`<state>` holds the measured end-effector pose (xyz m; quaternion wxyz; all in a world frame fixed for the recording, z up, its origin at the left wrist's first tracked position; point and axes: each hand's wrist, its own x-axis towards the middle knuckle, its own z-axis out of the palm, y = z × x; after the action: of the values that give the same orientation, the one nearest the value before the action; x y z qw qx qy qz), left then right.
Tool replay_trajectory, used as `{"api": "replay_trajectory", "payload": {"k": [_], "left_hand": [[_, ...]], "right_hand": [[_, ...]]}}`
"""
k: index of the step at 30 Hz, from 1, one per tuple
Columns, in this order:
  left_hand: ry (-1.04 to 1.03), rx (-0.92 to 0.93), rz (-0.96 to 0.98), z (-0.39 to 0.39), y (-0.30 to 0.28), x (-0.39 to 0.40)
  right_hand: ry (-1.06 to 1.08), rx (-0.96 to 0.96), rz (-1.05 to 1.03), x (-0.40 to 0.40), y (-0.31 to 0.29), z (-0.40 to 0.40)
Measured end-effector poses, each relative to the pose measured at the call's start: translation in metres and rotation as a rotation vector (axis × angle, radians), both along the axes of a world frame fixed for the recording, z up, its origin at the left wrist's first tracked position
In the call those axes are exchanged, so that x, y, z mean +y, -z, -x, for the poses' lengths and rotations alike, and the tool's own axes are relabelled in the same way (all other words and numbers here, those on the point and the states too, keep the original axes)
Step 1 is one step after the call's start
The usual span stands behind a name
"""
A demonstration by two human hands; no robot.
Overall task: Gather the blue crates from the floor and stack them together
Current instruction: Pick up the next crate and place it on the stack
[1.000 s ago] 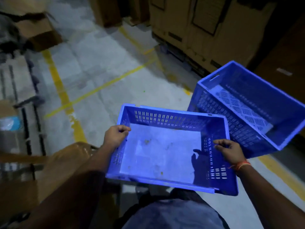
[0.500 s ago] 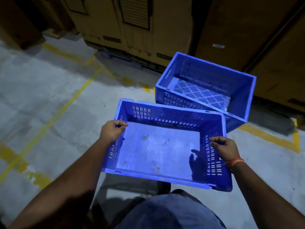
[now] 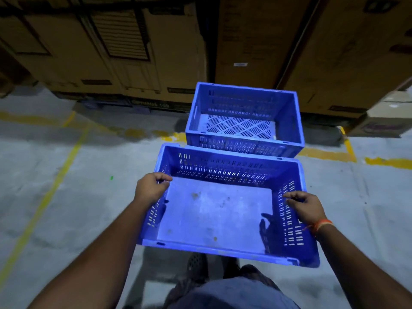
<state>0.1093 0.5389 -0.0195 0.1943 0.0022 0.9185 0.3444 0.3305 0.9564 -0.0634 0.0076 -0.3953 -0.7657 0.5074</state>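
I carry an empty blue crate [image 3: 218,210] with a solid floor and slotted walls, held level above the ground. My left hand [image 3: 151,187] grips its left rim, fingers curled over the edge. My right hand [image 3: 305,207], with an orange thread at the wrist, grips the right rim. A second blue crate [image 3: 243,121] with a lattice bottom sits on the floor straight ahead, just beyond the far wall of the carried one, open side up.
Tall cardboard cartons [image 3: 138,47] line the back, right behind the floor crate. A smaller box [image 3: 385,117] stands at the right. Yellow floor lines [image 3: 51,188] cross the grey concrete. My feet [image 3: 198,266] show below the carried crate.
The view swung right and closer: the floor crate moved from the right side to straight ahead of the carried crate. Both hands kept their grip on the rims.
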Motion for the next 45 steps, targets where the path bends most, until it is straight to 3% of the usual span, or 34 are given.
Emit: {"api": "replay_trajectory", "payload": {"k": [8, 20, 28, 45], "left_hand": [[0.087, 0.069, 0.003, 0.025, -0.033, 0.003], [-0.04, 0.131, -0.066, 0.043, -0.094, 0.034], [-0.079, 0.106, -0.179, 0.074, -0.128, 0.064], [-0.172, 0.245, -0.024, 0.174, -0.158, 0.184]], "right_hand": [[0.105, 0.011, -0.052, -0.022, -0.045, -0.006], [0.082, -0.051, -0.234, 0.011, -0.124, 0.025], [0.065, -0.061, -0.23, 0.049, -0.178, 0.071], [-0.071, 0.037, -0.27, 0.192, -0.191, 0.217]]}}
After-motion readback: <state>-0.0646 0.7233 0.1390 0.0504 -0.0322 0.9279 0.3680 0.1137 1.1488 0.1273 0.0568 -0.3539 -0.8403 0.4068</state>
